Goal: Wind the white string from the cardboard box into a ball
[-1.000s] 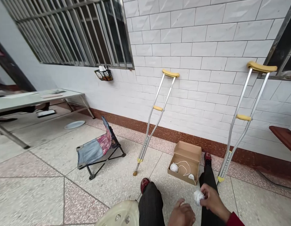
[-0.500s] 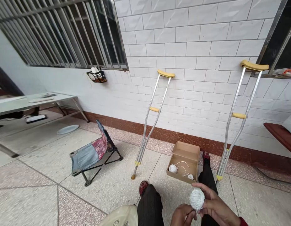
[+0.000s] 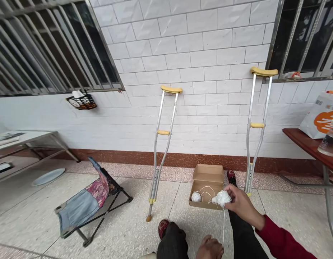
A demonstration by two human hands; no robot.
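My right hand (image 3: 240, 203) grips a ball of white yarn (image 3: 222, 198), held up in front of the cardboard box's right side. A single yarn strand (image 3: 223, 226) runs down from the ball to my left hand (image 3: 209, 249), whose fingers are closed on it at the bottom edge of the view. Behind, the open cardboard box (image 3: 208, 173) stands on the floor with its lid raised. Inside lie another white yarn ball (image 3: 196, 196) and loose loops of yarn. The held ball hides the box's right front corner.
Two crutches (image 3: 163, 132) (image 3: 257, 125) lean on the tiled wall. A folding chair (image 3: 77, 212) stands at left, near a plate (image 3: 49, 177) and a table (image 3: 45, 135). At right, a red-brown table (image 3: 303, 142) carries a bag (image 3: 315, 115) and a bottle (image 3: 329, 144).
The view has turned right. My right hand has lifted the yarn ball up and away from my left hand, and a length of strand now stretches between them.
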